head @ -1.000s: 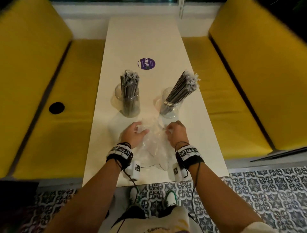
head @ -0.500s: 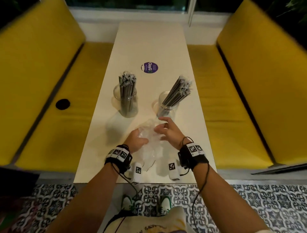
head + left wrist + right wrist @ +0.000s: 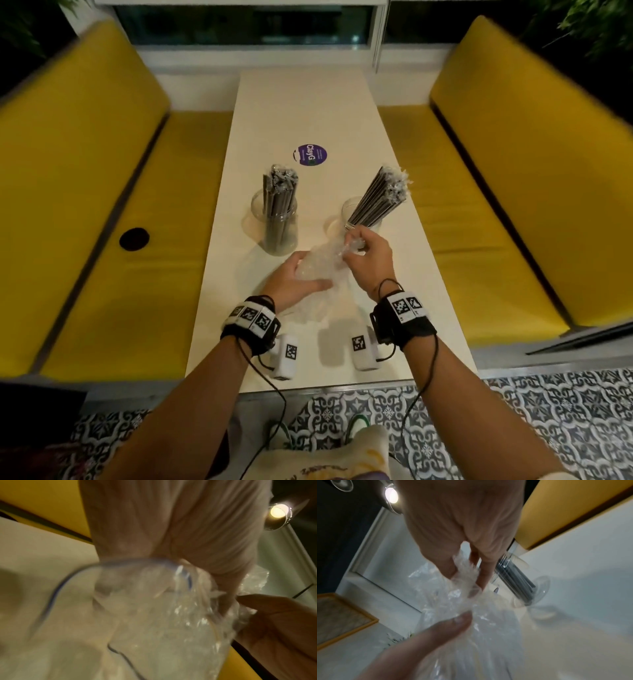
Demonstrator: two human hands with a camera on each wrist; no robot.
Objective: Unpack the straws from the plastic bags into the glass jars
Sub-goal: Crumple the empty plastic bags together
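Observation:
Two glass jars stand mid-table. The left jar (image 3: pixel 279 222) holds an upright bundle of dark straws (image 3: pixel 279 188). In the right jar (image 3: pixel 359 214) the straws (image 3: pixel 382 195) lean to the right. Just in front of them a crumpled clear plastic bag (image 3: pixel 322 265) is lifted off the table between both hands. My left hand (image 3: pixel 294 282) cups and grips its lower part. My right hand (image 3: pixel 366 257) pinches its upper end, close to the right jar. In the left wrist view the bag (image 3: pixel 163 615) shows a blue zip line. The right wrist view has the bag (image 3: pixel 467 608) bunched between fingers and thumb.
The white table (image 3: pixel 308 113) runs away from me between two yellow benches (image 3: pixel 102 205), (image 3: pixel 513 205). A purple round sticker (image 3: pixel 311 155) lies beyond the jars. A black round spot (image 3: pixel 134 238) sits on the left bench seat. Patterned floor tiles lie below the near edge.
Both hands gathered the flat bag and lifted it off the table, crumpling it. My right hand rose toward the right jar. The view tilted up.

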